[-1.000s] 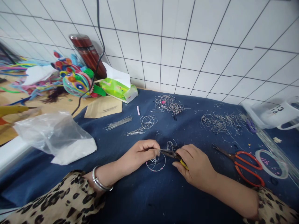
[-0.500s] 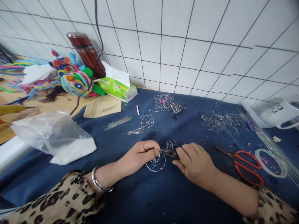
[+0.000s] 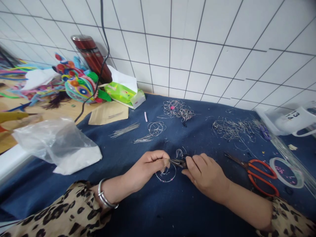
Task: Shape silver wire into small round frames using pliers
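Between the thumb and fingers of my left hand (image 3: pixel 150 166) is a round wire hoop (image 3: pixel 165 181) with small pink beads along its lower edge. My right hand (image 3: pixel 206 172) is closed around a pair of pliers (image 3: pixel 181 163), whose handles are mostly hidden in the palm. The pliers' jaws point left and meet the wire at my left fingertips; whether they grip it cannot be seen clearly. Just behind the pliers lies a small bundle of bent wires (image 3: pixel 179 153) on the dark blue cloth (image 3: pixel 138 210).
Orange-handled scissors (image 3: pixel 261 176) and a clear ring dish (image 3: pixel 300 179) with pink beads lie at right. Tangled wire (image 3: pixel 176 108), straight wire pieces (image 3: pixel 125 129) and a wire coil (image 3: pixel 156 128) sit farther back. A plastic bag (image 3: pixel 56 138) is at left, a red thermos (image 3: pixel 92 57) behind.
The beaded hoop has tilted and shifted slightly right beneath my left fingers. Both hands have moved only a little, and the pliers stay at the wire.
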`<state>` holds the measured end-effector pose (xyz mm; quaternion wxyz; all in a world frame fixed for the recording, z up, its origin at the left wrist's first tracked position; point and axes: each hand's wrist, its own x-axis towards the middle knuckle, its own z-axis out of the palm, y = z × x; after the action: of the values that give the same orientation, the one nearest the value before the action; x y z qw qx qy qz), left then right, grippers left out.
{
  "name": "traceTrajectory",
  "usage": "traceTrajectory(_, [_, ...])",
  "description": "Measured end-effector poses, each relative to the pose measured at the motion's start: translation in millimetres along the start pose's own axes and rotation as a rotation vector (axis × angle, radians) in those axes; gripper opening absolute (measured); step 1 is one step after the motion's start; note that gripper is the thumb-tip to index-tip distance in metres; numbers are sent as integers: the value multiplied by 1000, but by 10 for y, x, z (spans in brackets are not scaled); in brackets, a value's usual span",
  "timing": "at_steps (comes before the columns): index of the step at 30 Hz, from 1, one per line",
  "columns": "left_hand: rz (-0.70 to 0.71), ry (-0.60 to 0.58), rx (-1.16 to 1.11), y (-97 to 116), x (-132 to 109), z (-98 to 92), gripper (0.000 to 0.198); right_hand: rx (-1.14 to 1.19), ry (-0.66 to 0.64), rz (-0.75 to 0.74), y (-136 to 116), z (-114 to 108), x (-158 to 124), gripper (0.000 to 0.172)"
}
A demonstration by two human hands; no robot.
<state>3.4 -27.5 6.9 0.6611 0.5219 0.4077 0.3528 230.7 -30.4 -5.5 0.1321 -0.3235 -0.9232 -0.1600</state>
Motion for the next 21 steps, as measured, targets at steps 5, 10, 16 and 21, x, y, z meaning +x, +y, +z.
traceTrajectory(5, [-23,-3,-37,-3,-1,11,17,-35,2,-11,8,-9,1,36])
traceTrajectory(10, [-15,-13,-32,-14,11,10,18,-8,26,6,23,-12,14,33])
traceTrajectory(16, [49,-36,152,47,23,-33,22,204,-40,157,4,-41,54,29])
traceTrajectory(21, [107,-62,280,87,22,-46,24,403,-57,224,-7,-66,54,26])
